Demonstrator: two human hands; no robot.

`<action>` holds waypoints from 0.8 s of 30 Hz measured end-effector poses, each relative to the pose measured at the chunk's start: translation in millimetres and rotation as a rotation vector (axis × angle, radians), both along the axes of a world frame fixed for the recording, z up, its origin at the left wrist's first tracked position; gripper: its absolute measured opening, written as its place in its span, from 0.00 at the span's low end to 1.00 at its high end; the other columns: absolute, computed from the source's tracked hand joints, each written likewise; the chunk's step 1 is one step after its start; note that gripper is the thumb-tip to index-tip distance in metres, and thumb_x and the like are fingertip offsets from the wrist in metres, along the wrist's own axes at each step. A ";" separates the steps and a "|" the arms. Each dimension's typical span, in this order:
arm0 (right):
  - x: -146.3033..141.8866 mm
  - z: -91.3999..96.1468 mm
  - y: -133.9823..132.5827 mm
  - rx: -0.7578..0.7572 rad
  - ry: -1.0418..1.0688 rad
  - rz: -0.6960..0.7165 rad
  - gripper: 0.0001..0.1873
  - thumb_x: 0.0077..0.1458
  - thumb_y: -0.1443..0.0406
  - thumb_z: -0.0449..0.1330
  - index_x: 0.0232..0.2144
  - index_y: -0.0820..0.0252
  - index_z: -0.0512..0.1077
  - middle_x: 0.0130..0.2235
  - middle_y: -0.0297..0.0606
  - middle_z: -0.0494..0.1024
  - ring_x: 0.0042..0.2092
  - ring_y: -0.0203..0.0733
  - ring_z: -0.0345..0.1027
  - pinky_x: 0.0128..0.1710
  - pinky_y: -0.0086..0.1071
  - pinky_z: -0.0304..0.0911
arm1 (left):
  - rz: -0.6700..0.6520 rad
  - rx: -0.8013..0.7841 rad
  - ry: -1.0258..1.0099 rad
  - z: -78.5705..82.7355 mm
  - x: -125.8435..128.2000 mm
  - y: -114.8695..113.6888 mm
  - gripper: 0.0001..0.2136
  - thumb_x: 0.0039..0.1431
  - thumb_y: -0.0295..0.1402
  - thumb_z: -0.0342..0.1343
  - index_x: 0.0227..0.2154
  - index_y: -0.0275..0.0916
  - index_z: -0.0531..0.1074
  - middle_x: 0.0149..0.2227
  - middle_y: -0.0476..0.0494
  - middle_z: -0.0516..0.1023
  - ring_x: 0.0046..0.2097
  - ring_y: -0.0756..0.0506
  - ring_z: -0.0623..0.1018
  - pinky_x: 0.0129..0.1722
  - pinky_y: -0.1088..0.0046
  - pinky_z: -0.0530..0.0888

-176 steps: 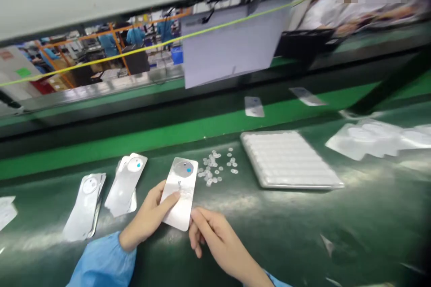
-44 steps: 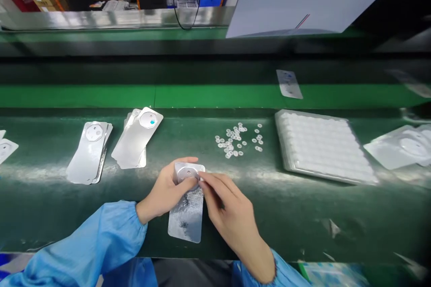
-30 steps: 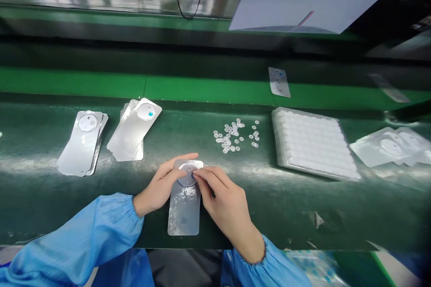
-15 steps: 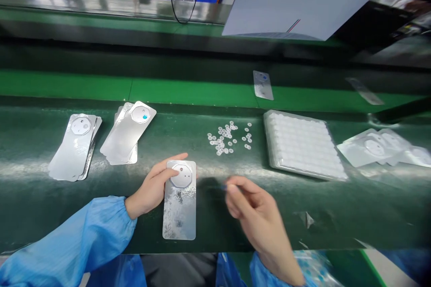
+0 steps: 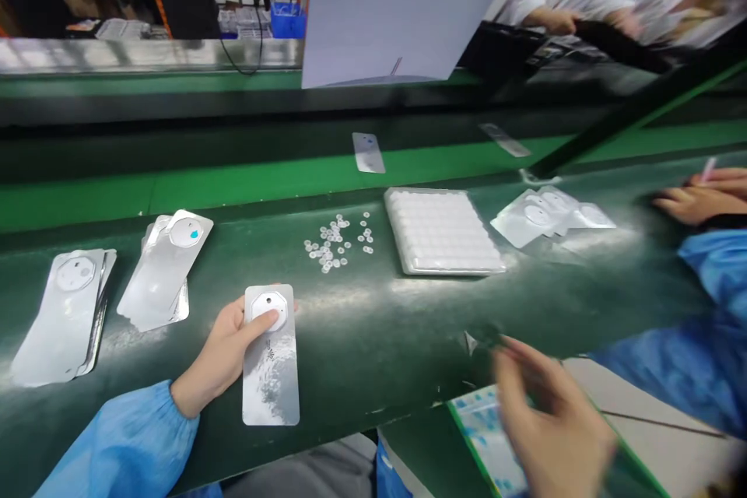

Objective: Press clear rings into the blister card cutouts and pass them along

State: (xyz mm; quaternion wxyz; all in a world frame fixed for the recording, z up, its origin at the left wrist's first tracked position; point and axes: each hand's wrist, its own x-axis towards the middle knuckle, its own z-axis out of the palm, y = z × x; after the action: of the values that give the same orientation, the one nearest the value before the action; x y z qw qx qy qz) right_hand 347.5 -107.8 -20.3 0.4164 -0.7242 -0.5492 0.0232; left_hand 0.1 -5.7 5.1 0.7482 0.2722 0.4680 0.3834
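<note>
Head: left hand (image 5: 225, 350) closed on card (image 5: 271, 381)

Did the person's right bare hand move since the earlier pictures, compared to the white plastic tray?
Yes. The right hand moved rightward: it was left of the white plastic tray, now past the tray's right edge.

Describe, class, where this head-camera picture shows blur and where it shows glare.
In the head view, the right hand is motion-blurred while the left hand stays sharp; pale glare streaks across the green belt and the foil card.
</note>
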 end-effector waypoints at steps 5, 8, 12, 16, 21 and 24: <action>-103.6 -0.6 108.7 -0.048 0.031 0.542 0.12 0.68 0.62 0.57 0.42 0.56 0.81 0.42 0.43 0.82 0.42 0.47 0.77 0.43 0.38 0.72 | 0.016 0.044 -0.002 -1.7 0.5 -3.7 0.33 0.47 0.40 0.76 0.56 0.34 0.74 0.43 0.37 0.85 0.35 0.46 0.81 0.35 0.73 0.75; -123.2 -3.0 147.3 -0.106 0.011 0.554 0.10 0.64 0.64 0.60 0.37 0.57 0.82 0.38 0.42 0.82 0.38 0.46 0.77 0.41 0.37 0.72 | 0.001 0.074 -0.012 -6.6 -3.5 -7.2 0.32 0.49 0.42 0.75 0.55 0.35 0.74 0.43 0.37 0.85 0.40 0.43 0.82 0.38 0.72 0.75; -118.5 -8.1 159.7 -0.159 0.006 0.553 0.09 0.61 0.65 0.61 0.31 0.58 0.81 0.34 0.42 0.82 0.34 0.45 0.76 0.38 0.36 0.70 | -0.008 0.132 -0.005 -11.9 -7.4 -9.8 0.31 0.52 0.42 0.73 0.57 0.35 0.73 0.44 0.37 0.84 0.43 0.43 0.82 0.43 0.71 0.75; -112.7 -6.0 162.4 -0.246 0.058 0.524 0.11 0.61 0.61 0.59 0.30 0.59 0.78 0.28 0.41 0.81 0.28 0.45 0.75 0.34 0.35 0.68 | 0.009 0.154 0.020 -15.3 -9.0 -9.9 0.34 0.53 0.43 0.71 0.59 0.34 0.69 0.43 0.36 0.84 0.45 0.41 0.82 0.46 0.68 0.75; -111.1 3.6 167.6 -0.341 0.166 0.518 0.16 0.60 0.54 0.59 0.27 0.56 0.76 0.19 0.36 0.76 0.22 0.44 0.72 0.30 0.35 0.66 | 0.058 0.241 0.161 -19.1 -11.3 -8.9 0.38 0.55 0.41 0.69 0.66 0.37 0.62 0.45 0.39 0.83 0.42 0.42 0.81 0.43 0.68 0.75; -115.1 11.6 163.5 -0.346 0.230 0.498 0.18 0.56 0.49 0.62 0.27 0.56 0.75 0.22 0.38 0.77 0.25 0.45 0.73 0.29 0.35 0.66 | 0.051 0.281 0.198 -20.0 -12.7 -8.5 0.36 0.58 0.39 0.66 0.66 0.37 0.60 0.43 0.41 0.82 0.39 0.45 0.80 0.40 0.70 0.75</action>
State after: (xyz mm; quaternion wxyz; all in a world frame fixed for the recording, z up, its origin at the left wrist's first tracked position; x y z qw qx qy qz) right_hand 232.4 55.7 -8.7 0.3278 -0.6205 -0.6467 0.2989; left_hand -12.7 -14.2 -14.9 0.6430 0.3986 0.4879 0.4354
